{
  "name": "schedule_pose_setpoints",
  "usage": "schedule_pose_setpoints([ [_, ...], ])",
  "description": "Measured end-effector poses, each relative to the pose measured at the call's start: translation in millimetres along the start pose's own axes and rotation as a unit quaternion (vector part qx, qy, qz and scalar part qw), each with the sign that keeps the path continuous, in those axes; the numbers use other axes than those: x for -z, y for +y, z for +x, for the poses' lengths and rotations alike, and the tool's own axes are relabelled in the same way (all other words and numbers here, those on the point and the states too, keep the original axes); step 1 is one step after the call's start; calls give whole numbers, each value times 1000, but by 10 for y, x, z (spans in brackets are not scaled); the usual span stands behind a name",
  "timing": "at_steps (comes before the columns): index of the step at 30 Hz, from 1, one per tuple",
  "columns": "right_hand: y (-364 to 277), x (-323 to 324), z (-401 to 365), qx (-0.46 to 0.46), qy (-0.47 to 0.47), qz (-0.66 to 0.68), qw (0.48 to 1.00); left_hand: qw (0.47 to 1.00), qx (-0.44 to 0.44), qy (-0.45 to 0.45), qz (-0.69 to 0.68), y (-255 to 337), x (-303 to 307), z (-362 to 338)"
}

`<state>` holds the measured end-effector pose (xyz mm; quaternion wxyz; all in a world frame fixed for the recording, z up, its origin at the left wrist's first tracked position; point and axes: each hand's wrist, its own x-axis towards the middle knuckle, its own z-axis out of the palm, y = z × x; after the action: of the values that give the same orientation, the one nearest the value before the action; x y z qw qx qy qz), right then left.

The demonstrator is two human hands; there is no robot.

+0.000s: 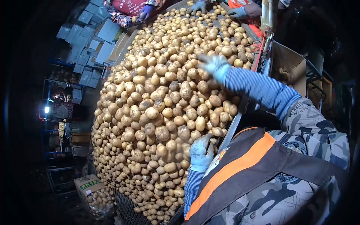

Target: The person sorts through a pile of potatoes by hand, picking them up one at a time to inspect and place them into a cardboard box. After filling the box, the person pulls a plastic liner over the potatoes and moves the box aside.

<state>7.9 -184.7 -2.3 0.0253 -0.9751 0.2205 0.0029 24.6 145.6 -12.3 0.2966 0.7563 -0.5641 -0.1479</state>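
Observation:
A big heap of potatoes, light brown with some dark dirty ones, spreads before me. My right hand, in a light blue glove, is stretched over the right part of the heap. Its fingers look apart, though motion smears their tips, and I see nothing held in it. Lower down, my left hand, in a similar glove with a pale palm side, rests at the near edge of the heap against the potatoes. Its fingers are curled, and whatever they hold, if anything, is hidden.
Across the heap, one person's purple-gloved hand and another's blue-gloved hands are over potatoes. A metal edge runs along my side. A cardboard box stands right; a bagged box of potatoes stands lower left. Stacked boxes lie beyond.

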Motion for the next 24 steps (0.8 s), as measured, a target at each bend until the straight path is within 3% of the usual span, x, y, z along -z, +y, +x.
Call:
schedule_pose_setpoints([
  [3, -386, -308, -94, 204, 6, 20, 979, 1000, 3, 0, -9, 0, -10, 24],
  [8, -369, -161, 40, 136, -95, -56, 984, 1000, -7, -1, -2, -7, -1, 4],
  [13, -245, -83, 390, 66, -46, -96, 992, 1000, -7, -3, -3, 17, 27, -80],
  [14, -143, -77, 549, -19, -32, 17, 999, 1000, -2, -7, -4, 18, 32, -100],
  [16, 257, -123, 593, -55, -7, -10, 998, 1000, -4, -2, 3, -11, 45, -130],
  [19, 373, 17, 355, 15, 52, -38, 998, 1000, -1, 12, -7, -18, 52, -129],
  [22, -15, 105, 161, 27, -9, 38, 999, 1000, -7, 18, 14, -16, -27, -88],
  [24, -234, -99, 134, 37, 23, 61, 997, 1000, -7, 24, 10, -17, -20, -56],
])
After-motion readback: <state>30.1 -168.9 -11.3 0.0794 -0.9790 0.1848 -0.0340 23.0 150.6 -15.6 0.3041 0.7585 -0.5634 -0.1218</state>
